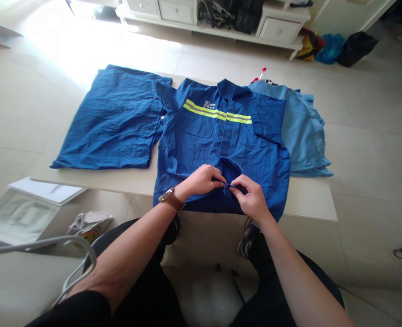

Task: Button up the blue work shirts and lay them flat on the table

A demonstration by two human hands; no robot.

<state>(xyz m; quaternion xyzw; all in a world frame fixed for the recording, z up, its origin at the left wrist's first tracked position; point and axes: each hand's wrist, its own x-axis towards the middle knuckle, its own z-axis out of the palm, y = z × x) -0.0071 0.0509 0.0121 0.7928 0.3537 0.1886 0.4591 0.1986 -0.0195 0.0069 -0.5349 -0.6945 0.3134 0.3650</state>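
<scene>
A short-sleeved blue work shirt [217, 131] lies spread flat on a white table [310, 200], its collar away from me. A yellow reflective stripe [217, 111] crosses its chest. My left hand [201, 180] and my right hand [250, 196] pinch the shirt's front opening near its lower end, fingertips close together. The fabric between my fingers is partly hidden. A brown-strapped wristwatch [171, 199] sits on my left wrist. To the left lies a flat darker blue garment [108, 120], and a light blue garment [303, 127] is partly under the shirt's right side.
A red-capped bottle [262, 72] stands behind the collar. A white cabinet [217, 18] and several bags [330, 48] are on the tiled floor beyond the table. Papers [46, 190], a plastic bag [90, 225] and a curved metal tube [51, 247] are at lower left.
</scene>
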